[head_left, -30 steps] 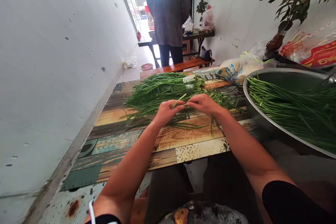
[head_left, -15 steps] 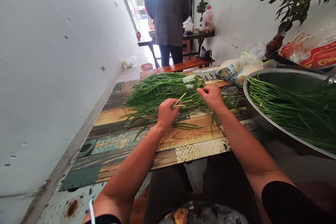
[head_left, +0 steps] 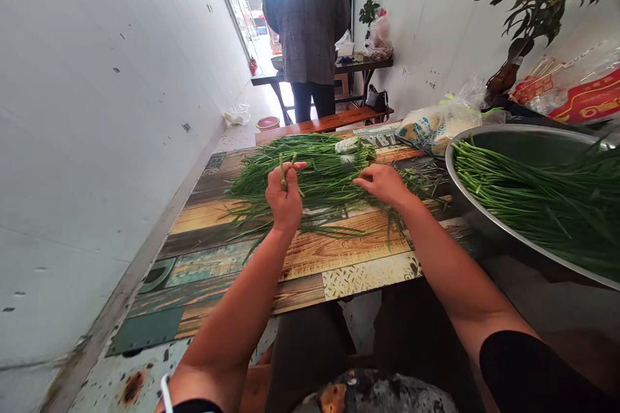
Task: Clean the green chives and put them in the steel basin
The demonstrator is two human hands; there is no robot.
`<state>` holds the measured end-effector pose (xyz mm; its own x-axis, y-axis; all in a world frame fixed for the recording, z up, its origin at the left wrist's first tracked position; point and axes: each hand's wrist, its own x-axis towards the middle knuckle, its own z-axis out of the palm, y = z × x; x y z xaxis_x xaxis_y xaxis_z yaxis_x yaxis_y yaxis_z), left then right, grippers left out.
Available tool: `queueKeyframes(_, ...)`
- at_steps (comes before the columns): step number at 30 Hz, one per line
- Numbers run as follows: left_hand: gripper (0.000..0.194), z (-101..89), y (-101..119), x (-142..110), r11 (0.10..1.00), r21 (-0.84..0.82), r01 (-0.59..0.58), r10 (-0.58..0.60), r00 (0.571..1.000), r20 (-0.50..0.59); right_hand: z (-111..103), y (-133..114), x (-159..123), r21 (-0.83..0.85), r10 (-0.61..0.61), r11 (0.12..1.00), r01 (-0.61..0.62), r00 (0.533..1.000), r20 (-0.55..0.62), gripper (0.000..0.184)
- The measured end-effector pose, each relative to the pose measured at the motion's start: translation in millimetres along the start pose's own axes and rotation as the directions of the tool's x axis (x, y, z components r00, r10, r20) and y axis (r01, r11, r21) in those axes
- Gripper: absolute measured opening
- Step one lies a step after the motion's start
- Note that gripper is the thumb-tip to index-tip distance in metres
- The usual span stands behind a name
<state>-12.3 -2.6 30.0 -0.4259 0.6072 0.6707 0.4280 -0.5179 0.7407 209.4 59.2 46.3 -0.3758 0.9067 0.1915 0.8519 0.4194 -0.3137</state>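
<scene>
Over the table, my left hand (head_left: pixel 285 200) is closed around a few garlic chives, their pale cut ends poking up between the fingers. My right hand (head_left: pixel 385 184) is held to the right of it, thumb and fingertips pinched together beside the stalk ends; whether a stem is between them is too small to tell. Under and behind both hands lies a heap of long green garlic chives (head_left: pixel 276 164). A bundle at its back is bound with a white band (head_left: pixel 347 148). Loose trimmings (head_left: pixel 426 175) are scattered right of my right hand.
A large steel basin (head_left: pixel 465 197) full of garlic chives stands at the right. Behind it are a plastic bag (head_left: pixel 436 129) and a potted plant (head_left: pixel 530 19). Beyond the wood-patterned table (head_left: pixel 310 258), a bench (head_left: pixel 334 122) and a standing person (head_left: pixel 307 19) are seen.
My left hand has moved left and turned upward, tilting the chives' ends up. My right hand has shifted slightly left and lower, still pinched. The view has shifted slightly.
</scene>
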Motion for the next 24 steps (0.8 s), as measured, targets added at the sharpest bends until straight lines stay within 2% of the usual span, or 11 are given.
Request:
queueKeyframes(3, 0.028, 2.7, 2, 1, 0.985, -0.154, 0.075, -0.072, 0.997, 0.026, 7, -1, 0, -0.098, -0.128, 0.986, 0.135, 0.989, 0.071, 0.02)
queueKeyframes(5, 0.029, 4.7, 2, 1, 0.955, -0.248, 0.161, -0.149, 0.987, 0.067, 12, -1, 0, -0.151, -0.147, 0.975, 0.165, 0.981, 0.123, 0.019)
queueKeyframes(7, 0.031, 5.9, 2, 1, 0.92, -0.31, 0.239, -0.22, 0.971, 0.094, 15, -2, 1, -0.147, -0.166, 0.972, 0.182, 0.979, 0.118, 0.019)
queueKeyframes(10, 0.031, 5.5, -1, 0, 0.928, -0.281, 0.244, -0.232, 0.97, 0.075, 15, -4, 0, -0.009, -0.239, 0.971, 0.239, 0.968, -0.073, 0.018)
queueKeyframes(12, 0.031, 4.8, -2, -2, 0.973, -0.161, 0.166, -0.159, 0.986, 0.055, 13, -7, -1, 0.137, -0.275, 0.94, 0.313, 0.931, -0.238, 0.016)
queueKeyframes(13, 0.031, 4.7, -2, -4, 0.989, -0.09, 0.118, -0.113, 0.992, 0.06, 11, -9, -2, 0.216, -0.277, 0.915, 0.342, 0.919, -0.282, 0.015)
queueKeyframes(16, 0.032, 6.3, -1, -11, 0.998, 0.021, 0.062, -0.064, 0.989, 0.131, 10, -14, -4, 0.439, -0.251, 0.833, 0.336, 0.937, -0.241, 0.015)
queueKeyframes(18, 0.033, 8.0, 1, -12, 0.989, -0.037, 0.146, -0.137, 0.973, 0.185, 10, -17, -6, 0.527, -0.24, 0.797, 0.296, 0.955, -0.175, 0.016)
queueKeyframes(20, 0.034, 9.1, 3, -11, 0.945, -0.162, 0.285, -0.245, 0.943, 0.227, 10, -17, -6, 0.548, -0.217, 0.791, 0.27, 0.963, -0.161, 0.017)
queueKeyframes(22, 0.036, 9.5, 4, -7, 0.871, -0.277, 0.405, -0.34, 0.905, 0.257, 10, -16, -5, 0.48, -0.185, 0.832, 0.278, 0.955, -0.233, 0.016)
queueKeyframes(24, 0.039, 9.5, 4, -4, 0.81, -0.339, 0.478, -0.404, 0.874, 0.269, 11, -15, -5, 0.348, -0.198, 0.881, 0.32, 0.918, -0.343, 0.018)
